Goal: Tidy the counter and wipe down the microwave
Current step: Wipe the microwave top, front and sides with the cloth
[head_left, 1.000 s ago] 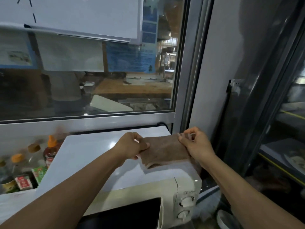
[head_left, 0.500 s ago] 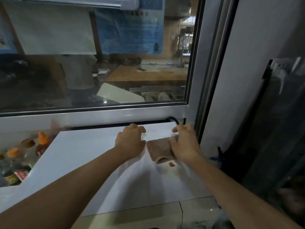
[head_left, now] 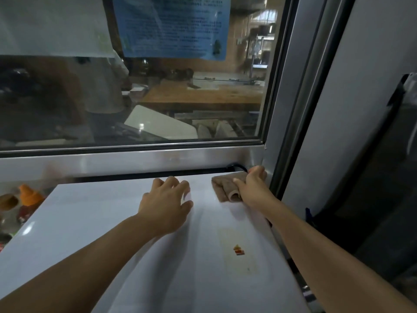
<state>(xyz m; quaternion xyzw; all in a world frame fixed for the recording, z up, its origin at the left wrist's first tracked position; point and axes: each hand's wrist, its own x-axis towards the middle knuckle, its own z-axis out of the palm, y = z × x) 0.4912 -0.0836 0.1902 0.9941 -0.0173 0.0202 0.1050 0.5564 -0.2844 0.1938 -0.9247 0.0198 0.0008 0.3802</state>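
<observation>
Wiping looks to be the step in hand: the right hand (head_left: 251,188) curls over a folded brown cloth (head_left: 225,188) at the far right corner of the microwave top (head_left: 101,222), thumb on the near side and fingers wrapped over the back. The left hand (head_left: 165,203) lies spread and flat on the same white surface, just left of the cloth, holding nothing.

The cloth is soft and limp, so it will likely bunch or unfold if dragged by one edge; pressing down with the palm over its middle should keep it flat. The microwave top looks glossy and smooth, so the cloth ought to slide easily.

Beyond that corner a dark cable (head_left: 237,167) runs in the gap before the window frame (head_left: 135,159), and the frame's upright stands just right of the cloth, so strokes have no room that way. Open room lies toward the near side, past a small coloured sticker (head_left: 238,250), and leftward, where sauce bottles (head_left: 28,199) stand beyond the microwave's left edge.
</observation>
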